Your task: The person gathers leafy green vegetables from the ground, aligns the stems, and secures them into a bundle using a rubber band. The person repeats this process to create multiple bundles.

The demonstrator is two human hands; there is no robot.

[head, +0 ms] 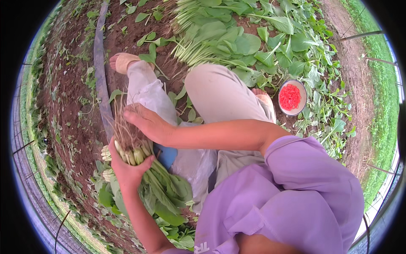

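Observation:
My left hand (128,168) grips a bunch of leafy greens (165,187) around its pale stems, roots upward and leaves hanging towards me. Against the tangled, soil-covered roots (122,127) rests my right hand (147,122); its fingers are partly hidden, so I cannot tell whether they close on the roots. Below the bunch, a flat blue piece (167,155) lies on clear plastic sheeting (193,165) over my left leg. Beside my left hand, bundles of greens with pale cut stem ends (107,174) lie on the ground, partly covered by my arm.
Beyond my knees spreads a large pile of rooted greens (215,41). A white bowl (297,111) of red rubber bands (289,96) stands right of my right foot. A flat dark hose (100,63) runs along the soil at left. Loose leaves (312,73) cover the ground at right.

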